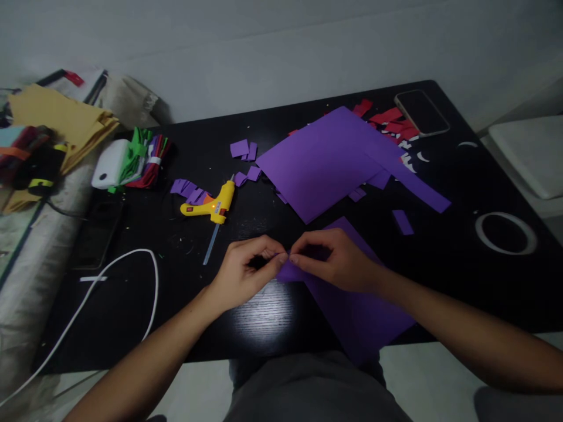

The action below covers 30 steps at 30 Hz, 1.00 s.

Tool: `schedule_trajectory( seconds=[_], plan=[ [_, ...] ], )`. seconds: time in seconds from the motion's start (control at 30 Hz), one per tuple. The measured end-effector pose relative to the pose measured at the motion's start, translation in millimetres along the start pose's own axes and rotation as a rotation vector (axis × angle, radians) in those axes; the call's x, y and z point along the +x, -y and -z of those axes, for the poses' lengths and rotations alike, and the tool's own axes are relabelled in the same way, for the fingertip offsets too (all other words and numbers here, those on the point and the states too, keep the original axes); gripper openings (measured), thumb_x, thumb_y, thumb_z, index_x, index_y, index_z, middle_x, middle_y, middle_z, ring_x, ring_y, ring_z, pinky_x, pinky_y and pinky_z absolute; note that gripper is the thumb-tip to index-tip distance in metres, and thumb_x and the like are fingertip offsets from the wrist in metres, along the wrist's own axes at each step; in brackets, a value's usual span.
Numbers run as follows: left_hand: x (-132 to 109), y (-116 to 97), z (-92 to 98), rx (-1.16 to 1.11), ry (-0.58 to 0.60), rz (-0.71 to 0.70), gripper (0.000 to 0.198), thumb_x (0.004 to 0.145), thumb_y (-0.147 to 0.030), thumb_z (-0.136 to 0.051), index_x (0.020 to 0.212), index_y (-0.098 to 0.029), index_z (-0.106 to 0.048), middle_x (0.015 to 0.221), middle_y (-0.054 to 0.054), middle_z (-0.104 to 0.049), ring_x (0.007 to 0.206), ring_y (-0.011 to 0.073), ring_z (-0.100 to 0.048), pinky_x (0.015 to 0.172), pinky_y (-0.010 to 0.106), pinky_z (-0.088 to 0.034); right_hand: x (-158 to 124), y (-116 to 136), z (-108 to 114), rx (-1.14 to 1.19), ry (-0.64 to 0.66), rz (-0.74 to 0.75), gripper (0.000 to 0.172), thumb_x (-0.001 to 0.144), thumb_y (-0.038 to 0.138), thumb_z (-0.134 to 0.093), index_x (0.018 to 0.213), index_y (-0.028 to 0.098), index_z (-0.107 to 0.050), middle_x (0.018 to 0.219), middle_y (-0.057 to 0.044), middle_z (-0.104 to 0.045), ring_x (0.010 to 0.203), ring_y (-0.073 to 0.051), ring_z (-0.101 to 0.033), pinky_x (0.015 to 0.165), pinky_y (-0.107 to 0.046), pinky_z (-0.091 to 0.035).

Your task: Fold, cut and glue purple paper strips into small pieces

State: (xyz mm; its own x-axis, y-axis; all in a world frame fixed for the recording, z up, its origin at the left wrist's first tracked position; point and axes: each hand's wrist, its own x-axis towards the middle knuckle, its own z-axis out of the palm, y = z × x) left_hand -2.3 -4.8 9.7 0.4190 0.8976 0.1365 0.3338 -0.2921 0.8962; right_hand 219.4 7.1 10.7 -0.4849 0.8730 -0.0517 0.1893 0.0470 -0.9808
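My left hand (247, 271) and my right hand (334, 259) meet at the middle of the black table (440, 275), fingertips pinched together on a small purple paper piece (288, 271). Under my right hand lies a purple sheet (356, 316) that hangs over the table's near edge. A larger purple sheet (325, 161) lies farther back, with a long purple strip (417, 189) at its right. A yellow glue gun (212, 206) lies just left of and beyond my left hand, its light on.
Small purple squares (243, 149) are scattered near the glue gun. Red paper scraps (391, 123) and a phone (421, 112) sit at the far right. A tape ring (505, 232) lies right. A white cable (132, 275) curves at left, beside coloured foam rolls (145, 158) and yellow sheets (61, 117).
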Motion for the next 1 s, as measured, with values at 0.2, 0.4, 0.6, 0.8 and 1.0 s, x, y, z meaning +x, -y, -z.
schedule_trajectory(
  seconds=[0.2,0.4,0.6,0.8,1.0],
  plan=[
    [0,1,1.7,-0.067,-0.031,0.083,0.012,0.097,-0.025,-0.066,0.089,-0.016,-0.07,0.065,-0.003,-0.063,0.058,0.0091,-0.058,0.057,0.02,-0.046,1,2,2,0.035,-0.033,-0.051,0.01,0.089,0.028,-0.073,0.084,0.02,-0.076,0.078,0.0,-0.075,0.074,-0.016,-0.069,0.069,-0.027,-0.051],
    [0,0,2.7,-0.035,-0.028,0.053,0.012,0.097,-0.024,-0.067,0.088,-0.016,-0.07,0.068,-0.002,-0.064,0.06,0.0094,-0.058,0.058,0.02,-0.046,0,1,0,0.054,-0.009,-0.088,0.011,0.089,0.029,-0.073,0.085,0.019,-0.075,0.078,0.0,-0.073,0.073,-0.015,-0.066,0.067,-0.027,-0.05],
    [-1,1,-0.2,-0.126,-0.012,0.116,0.01,0.098,-0.026,-0.066,0.102,-0.017,-0.069,0.072,-0.001,-0.064,0.064,0.0104,-0.06,0.062,0.021,-0.049,1,-1,0,0.116,-0.02,-0.14,0.012,0.088,0.032,-0.075,0.088,0.02,-0.074,0.078,0.0,-0.07,0.073,-0.015,-0.064,0.068,-0.028,-0.05],
    [0,6,-6.0,-0.326,-0.117,0.204,0.026,0.092,-0.024,-0.074,0.114,-0.019,-0.063,0.082,-0.001,-0.063,0.072,0.0105,-0.06,0.07,0.022,-0.052,4,-12,-2,0.375,-0.146,-0.174,0.03,0.078,0.022,-0.082,0.096,0.024,-0.058,0.089,0.002,-0.066,0.079,-0.013,-0.067,0.073,-0.026,-0.055],
    [-1,8,-6.7,-0.324,-0.107,0.226,0.026,0.09,-0.024,-0.074,0.114,-0.019,-0.064,0.083,0.001,-0.065,0.074,0.0126,-0.061,0.069,0.024,-0.052,1,-7,-5,0.342,0.036,-0.212,0.042,0.078,0.025,-0.084,0.114,0.024,-0.062,0.098,-0.002,-0.07,0.09,-0.017,-0.071,0.082,-0.032,-0.059]
  ],
)
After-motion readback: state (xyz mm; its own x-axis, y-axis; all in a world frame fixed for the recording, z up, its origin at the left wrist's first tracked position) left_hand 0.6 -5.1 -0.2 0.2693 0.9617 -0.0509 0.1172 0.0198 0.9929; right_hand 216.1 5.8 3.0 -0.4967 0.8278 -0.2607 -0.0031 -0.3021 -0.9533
